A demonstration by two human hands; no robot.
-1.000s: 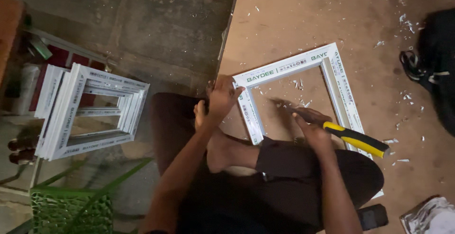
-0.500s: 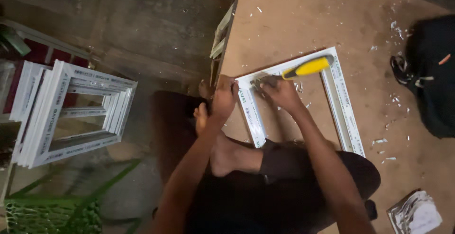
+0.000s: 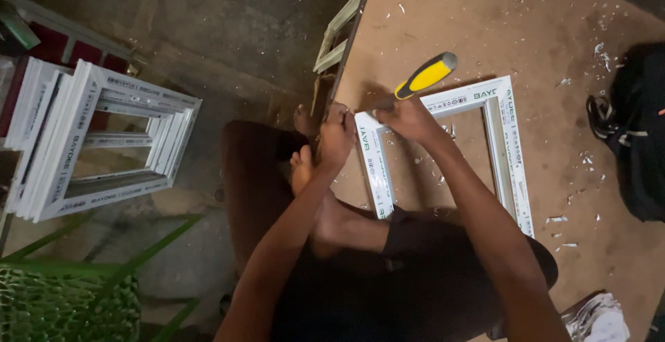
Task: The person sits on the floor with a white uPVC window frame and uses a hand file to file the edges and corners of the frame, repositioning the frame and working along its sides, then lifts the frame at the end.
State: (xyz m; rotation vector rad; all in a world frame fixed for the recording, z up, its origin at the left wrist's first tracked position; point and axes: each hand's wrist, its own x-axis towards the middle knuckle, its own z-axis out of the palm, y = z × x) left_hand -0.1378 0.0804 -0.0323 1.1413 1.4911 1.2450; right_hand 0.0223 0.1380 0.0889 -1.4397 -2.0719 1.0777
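Right hand (image 3: 409,117) grips yellow-handled tool (image 3: 419,79) — left hand (image 3: 337,134) clamps white frame (image 3: 509,155) corner.

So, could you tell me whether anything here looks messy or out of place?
White shavings lie scattered over the brown board around the white frame. A second stack of frames sits tilted on the floor.

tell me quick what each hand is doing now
left hand: closed, gripping the white frame at its corner
right hand: closed on the yellow-handled tool
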